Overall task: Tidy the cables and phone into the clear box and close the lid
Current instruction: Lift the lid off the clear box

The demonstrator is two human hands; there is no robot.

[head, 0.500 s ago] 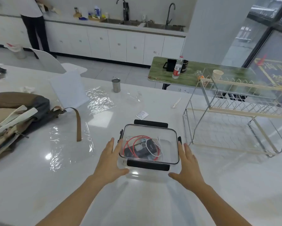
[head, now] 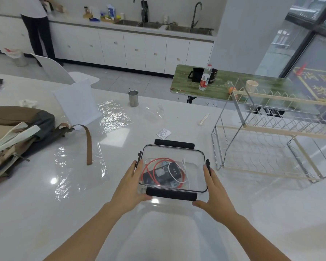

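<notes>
White glossy tabletop [head: 177, 232], near centre: both hands have closed in from beside the clear plastic box [head: 172, 167], left hand [head: 129, 187] and right hand [head: 216, 191] now flat-fingered against its sides, red cable [head: 151, 167] and dark phone [head: 161, 176] inside, lid on, black clip latches [head: 171, 193] likely next.

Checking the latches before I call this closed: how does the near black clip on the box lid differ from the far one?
The near clip is folded down over the front edge of the clear box, between both thumbs. The far clip sticks out flat beyond the back rim, so it looks unlatched. The left hand and the right hand flank the near clip; nothing touches the far one. Both are long black bars.
</notes>
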